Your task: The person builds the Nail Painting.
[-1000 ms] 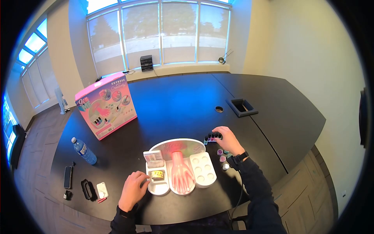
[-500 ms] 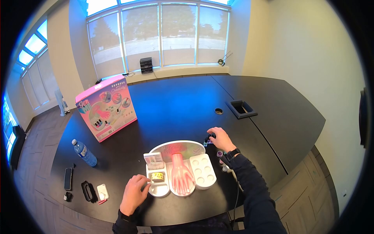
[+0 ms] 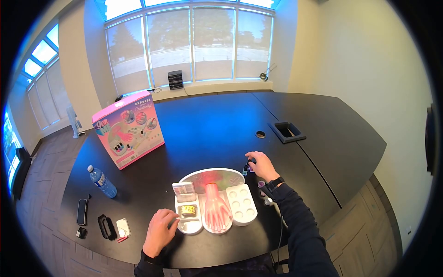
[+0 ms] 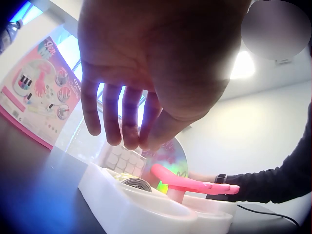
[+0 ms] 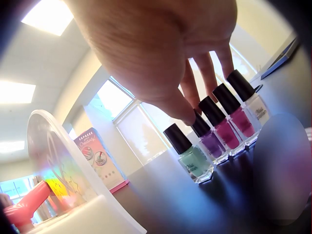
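Note:
My right hand (image 3: pixel 261 166) is at a row of nail polish bottles right of the white manicure station (image 3: pixel 203 174). Its thumb and a finger pinch the black cap of the purple nail polish bottle (image 5: pixel 212 145). Left of that stands a mint bottle (image 5: pixel 196 163); magenta (image 5: pixel 227 133), pink (image 5: pixel 242 122) and pale (image 5: pixel 256 108) ones line up on the other side. Near the station's left edge hovers my left hand (image 3: pixel 160 231), fingers loosely bent and holding nothing. A pink model hand (image 3: pixel 216 210) lies in the station's middle, beside a yellow patterned roll (image 3: pixel 188 211).
At the back left stands a pink product box (image 3: pixel 129 131), with a water bottle (image 3: pixel 102 182) in front. A phone (image 3: pixel 82 212), a black strap (image 3: pixel 105 226) and a white card-like item (image 3: pixel 122 227) lie at left. Small pots (image 3: pixel 262 184) sit by my right wrist.
My right hand has shifted left along the bottle row, from over the middle bottles to the purple one near the left end. The left hand stays by the station's edge.

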### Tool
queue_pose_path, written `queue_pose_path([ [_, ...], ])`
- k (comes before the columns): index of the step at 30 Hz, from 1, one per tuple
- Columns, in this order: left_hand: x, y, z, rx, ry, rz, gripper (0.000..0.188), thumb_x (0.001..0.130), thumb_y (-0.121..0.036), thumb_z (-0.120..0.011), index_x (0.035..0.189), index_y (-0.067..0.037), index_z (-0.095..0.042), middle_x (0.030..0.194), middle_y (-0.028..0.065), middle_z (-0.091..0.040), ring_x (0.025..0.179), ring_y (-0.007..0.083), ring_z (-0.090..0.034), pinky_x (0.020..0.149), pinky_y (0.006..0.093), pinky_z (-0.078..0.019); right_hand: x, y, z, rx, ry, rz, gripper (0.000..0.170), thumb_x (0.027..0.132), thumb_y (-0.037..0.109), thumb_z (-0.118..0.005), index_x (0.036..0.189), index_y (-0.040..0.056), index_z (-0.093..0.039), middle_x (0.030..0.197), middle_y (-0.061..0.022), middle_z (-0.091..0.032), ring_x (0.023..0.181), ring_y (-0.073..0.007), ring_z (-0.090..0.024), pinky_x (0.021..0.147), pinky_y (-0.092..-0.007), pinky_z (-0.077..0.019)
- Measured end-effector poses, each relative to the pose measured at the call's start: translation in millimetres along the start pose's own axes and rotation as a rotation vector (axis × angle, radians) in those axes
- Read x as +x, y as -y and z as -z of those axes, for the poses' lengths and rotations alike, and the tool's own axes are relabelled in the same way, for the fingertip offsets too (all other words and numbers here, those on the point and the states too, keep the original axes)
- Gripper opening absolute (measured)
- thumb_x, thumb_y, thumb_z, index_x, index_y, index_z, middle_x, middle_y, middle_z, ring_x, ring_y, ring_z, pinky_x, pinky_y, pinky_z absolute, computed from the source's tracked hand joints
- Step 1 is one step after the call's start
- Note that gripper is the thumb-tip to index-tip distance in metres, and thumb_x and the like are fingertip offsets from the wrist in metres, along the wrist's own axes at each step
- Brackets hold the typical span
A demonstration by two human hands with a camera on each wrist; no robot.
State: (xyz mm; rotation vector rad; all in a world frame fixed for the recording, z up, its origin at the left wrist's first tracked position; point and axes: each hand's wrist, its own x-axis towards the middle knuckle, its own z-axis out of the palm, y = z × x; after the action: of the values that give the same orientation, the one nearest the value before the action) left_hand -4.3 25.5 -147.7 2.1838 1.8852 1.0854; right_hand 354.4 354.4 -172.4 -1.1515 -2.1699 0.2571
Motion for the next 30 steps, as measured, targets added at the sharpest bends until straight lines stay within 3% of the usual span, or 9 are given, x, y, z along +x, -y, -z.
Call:
queue_pose_path([
  [14,10,-10,-13,-0.046,-0.033,-0.1,0.016,0.088,-0.003,-0.081,0.103,-0.003,-0.077,0.108,0.0115,-0.072,0.114,0.0353,-0.067,0.1,0.0455,-0.0554,-5,55,59,-0.039,-0.114,0.178,0.031,0.091,0.007,-0.078,0.122,0.008,-0.075,0.105,-0.0078,-0.076,0.107,-0.0344,-0.069,0.101,-0.0474,-0.0541],
  [20,17,-19,-17,-0.043,-0.031,-0.16,0.016,0.09,-0.006,-0.08,0.106,-0.007,-0.076,0.111,0.0095,-0.072,0.12,0.0334,-0.067,0.103,0.0465,-0.0537,-23,93,79,0.031,-0.102,0.225,0.027,0.092,0.007,-0.078,0.118,0.0077,-0.076,0.106,-0.0077,-0.078,0.106,-0.0324,-0.071,0.107,-0.0469,-0.0519],
  [27,27,-29,-20,-0.076,-0.065,-0.211,0.02,0.087,-0.005,-0.084,0.106,-0.005,-0.077,0.113,0.0119,-0.076,0.124,0.0355,-0.067,0.105,0.0472,-0.055,-45,137,81,0.038,-0.043,0.322,0.024,0.093,0.011,-0.079,0.117,0.0108,-0.077,0.11,-0.0067,-0.078,0.111,-0.0285,-0.073,0.121,-0.0544,-0.0455],
  [30,30,-34,-22,-0.092,-0.071,-0.211,0.023,0.087,-0.006,-0.085,0.109,-0.005,-0.077,0.114,0.0115,-0.077,0.125,0.0351,-0.067,0.105,0.0471,-0.0551,-54,154,77,0.066,-0.067,0.454,0.023,0.095,0.015,-0.081,0.117,0.0126,-0.077,0.112,-0.0058,-0.078,0.116,-0.0264,-0.072,0.121,-0.0552,-0.0453],
])
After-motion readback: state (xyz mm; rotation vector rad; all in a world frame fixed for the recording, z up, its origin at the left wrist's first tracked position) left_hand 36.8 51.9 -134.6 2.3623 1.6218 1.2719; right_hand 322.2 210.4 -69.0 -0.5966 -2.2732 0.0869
